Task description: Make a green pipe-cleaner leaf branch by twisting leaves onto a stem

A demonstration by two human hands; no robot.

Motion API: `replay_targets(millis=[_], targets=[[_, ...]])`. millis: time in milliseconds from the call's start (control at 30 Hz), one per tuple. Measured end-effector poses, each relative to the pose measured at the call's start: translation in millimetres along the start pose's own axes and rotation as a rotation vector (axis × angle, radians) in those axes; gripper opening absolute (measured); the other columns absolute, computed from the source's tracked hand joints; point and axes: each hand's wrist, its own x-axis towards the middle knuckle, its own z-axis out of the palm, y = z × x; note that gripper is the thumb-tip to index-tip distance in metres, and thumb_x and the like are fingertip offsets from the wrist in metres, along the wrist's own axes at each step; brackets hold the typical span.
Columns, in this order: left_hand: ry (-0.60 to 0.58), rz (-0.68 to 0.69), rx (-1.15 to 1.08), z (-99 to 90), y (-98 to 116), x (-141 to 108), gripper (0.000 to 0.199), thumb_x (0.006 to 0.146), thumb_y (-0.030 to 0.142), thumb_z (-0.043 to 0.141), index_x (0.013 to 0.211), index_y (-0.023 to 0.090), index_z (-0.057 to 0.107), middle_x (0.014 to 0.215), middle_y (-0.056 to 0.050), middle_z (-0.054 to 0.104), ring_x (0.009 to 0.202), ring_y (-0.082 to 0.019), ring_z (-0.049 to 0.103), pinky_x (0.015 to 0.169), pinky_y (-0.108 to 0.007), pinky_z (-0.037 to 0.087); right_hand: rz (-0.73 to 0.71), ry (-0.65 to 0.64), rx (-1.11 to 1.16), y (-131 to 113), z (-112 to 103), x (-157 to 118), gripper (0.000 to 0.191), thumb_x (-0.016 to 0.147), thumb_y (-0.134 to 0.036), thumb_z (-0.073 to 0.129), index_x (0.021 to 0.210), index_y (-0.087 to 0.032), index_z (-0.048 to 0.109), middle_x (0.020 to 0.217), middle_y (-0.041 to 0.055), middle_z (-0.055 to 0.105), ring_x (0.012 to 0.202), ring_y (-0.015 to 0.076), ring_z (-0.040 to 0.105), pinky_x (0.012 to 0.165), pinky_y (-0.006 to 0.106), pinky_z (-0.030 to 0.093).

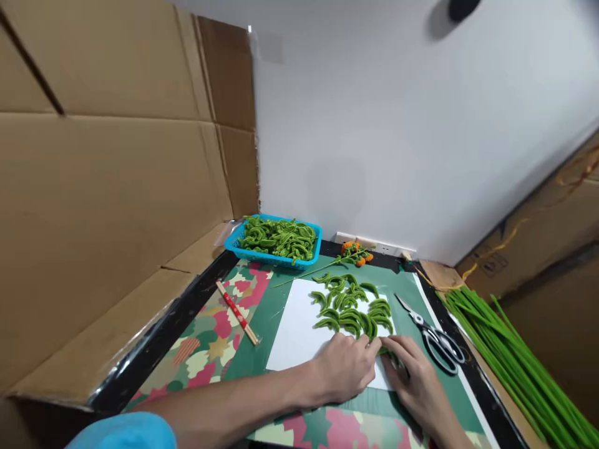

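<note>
My left hand [349,366] is closed, its fingers curled and its fingertips meeting those of my right hand [415,377] over the near edge of a white paper sheet [292,330]. Between the fingertips a bit of green pipe cleaner [384,352] shows, mostly hidden, pinched by both hands. Just beyond them lie several bent, curved green pipe-cleaner pieces [350,319], spread in loose rows on the paper. To the right of my right hand, scissors [433,333] with grey handles rest on the green mat [253,362], blades slightly apart.
A blue basket [274,258] heaped with green pipe-cleaner pieces stands at the back. Beside it lies an orange flower stem [355,254]. Wrapped chopsticks [237,313] are at left, and long green pipe cleaners [510,355] at right. Cardboard [116,174] walls the left side.
</note>
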Motion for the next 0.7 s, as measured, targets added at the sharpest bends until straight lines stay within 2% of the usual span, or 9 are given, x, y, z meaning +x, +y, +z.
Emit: replay_targets(millis=[167, 267, 367, 433, 467, 533, 567, 633, 700], targets=[[0.030, 0.022, -0.016, 2.5, -0.7, -2.3, 0.026, 0.104, 0.036, 0.060, 0.119, 0.015, 0.060, 0.091, -0.007, 0.074, 0.070, -0.027, 0.075, 0.056, -0.036, 0.056, -0.095, 0.072, -0.070, 5.4, 0.7, -6.9, 0.041, 0.104, -0.032, 0.065, 0.145, -0.028, 0.066, 0.127, 0.0106, 0.075, 0.111, 0.0295, 0.077, 0.091, 0.042, 0.068], [-0.002, 0.030, -0.049, 2.2, -3.1, -3.3, 0.021, 0.103, 0.035, 0.061, 0.115, 0.017, 0.059, 0.092, -0.006, 0.074, 0.071, -0.026, 0.074, 0.056, -0.036, 0.055, -0.030, 0.164, -0.079, 7.0, -10.0, -8.3, 0.035, 0.107, -0.032, 0.060, 0.140, -0.027, 0.069, 0.130, 0.0111, 0.074, 0.114, 0.0288, 0.077, 0.092, 0.040, 0.066], [-0.022, 0.042, -0.043, 5.8, -7.6, -3.9, 0.012, 0.103, 0.029, 0.058, 0.110, 0.019, 0.058, 0.094, -0.004, 0.073, 0.075, -0.026, 0.073, 0.060, -0.037, 0.055, 0.046, 0.252, -0.132, 23.3, -35.5, 0.7, 0.028, 0.106, -0.032, 0.061, 0.129, -0.025, 0.075, 0.126, 0.0099, 0.076, 0.110, 0.0282, 0.078, 0.091, 0.039, 0.064], [-0.017, 0.074, -0.035, 11.0, -11.4, -3.9, 0.007, 0.101, 0.026, 0.058, 0.106, 0.020, 0.057, 0.091, -0.002, 0.071, 0.071, -0.024, 0.070, 0.058, -0.036, 0.051, 0.079, 0.292, -0.208, 45.2, -61.9, 14.4, 0.021, 0.103, -0.038, 0.065, 0.111, -0.026, 0.079, 0.110, 0.0076, 0.080, 0.096, 0.0278, 0.079, 0.087, 0.040, 0.063], [-0.002, 0.092, -0.027, 14.0, -13.2, -3.6, 0.004, 0.100, 0.023, 0.059, 0.102, 0.021, 0.057, 0.088, -0.002, 0.070, 0.070, -0.023, 0.069, 0.056, -0.036, 0.048, 0.112, 0.327, -0.245, 58.3, -77.1, 23.2, 0.023, 0.103, -0.042, 0.063, 0.102, -0.025, 0.079, 0.103, 0.0076, 0.081, 0.091, 0.0282, 0.079, 0.085, 0.040, 0.062], [0.070, 0.124, -0.002, 19.9, -16.2, -2.2, 0.006, 0.094, 0.018, 0.060, 0.095, 0.022, 0.056, 0.081, 0.000, 0.067, 0.064, -0.022, 0.066, 0.052, -0.035, 0.041, 0.332, 0.363, -0.393, 85.0, -107.3, 42.7, 0.033, 0.103, -0.047, 0.057, 0.100, -0.023, 0.079, 0.103, 0.0110, 0.082, 0.087, 0.0309, 0.078, 0.078, 0.042, 0.060], [0.133, 0.144, 0.010, 22.5, -17.6, -1.2, 0.009, 0.092, 0.015, 0.060, 0.090, 0.022, 0.055, 0.076, 0.000, 0.065, 0.060, -0.021, 0.063, 0.050, -0.035, 0.037, 0.501, 0.342, -0.496, 97.2, -120.3, 52.5, 0.035, 0.103, -0.047, 0.055, 0.102, -0.023, 0.080, 0.100, 0.0116, 0.083, 0.081, 0.0314, 0.076, 0.070, 0.041, 0.056], [0.307, 0.209, 0.017, 26.0, -20.7, 1.2, 0.016, 0.088, 0.008, 0.057, 0.082, 0.023, 0.053, 0.068, 0.002, 0.059, 0.051, -0.017, 0.056, 0.046, -0.036, 0.029, 0.823, 0.195, -0.621, 116.7, -137.6, 68.8, 0.034, 0.101, -0.045, 0.057, 0.106, -0.024, 0.083, 0.095, 0.0118, 0.084, 0.081, 0.0336, 0.076, 0.060, 0.037, 0.047], [0.482, 0.308, 0.009, 26.8, -24.4, 3.7, 0.024, 0.088, 0.004, 0.053, 0.074, 0.023, 0.049, 0.059, 0.004, 0.051, 0.042, -0.014, 0.045, 0.043, -0.037, 0.022, 0.870, 0.134, -0.627, 128.9, -141.2, 78.0, 0.031, 0.099, -0.042, 0.060, 0.105, -0.024, 0.084, 0.097, 0.0119, 0.085, 0.078, 0.0322, 0.076, 0.057, 0.034, 0.041]])
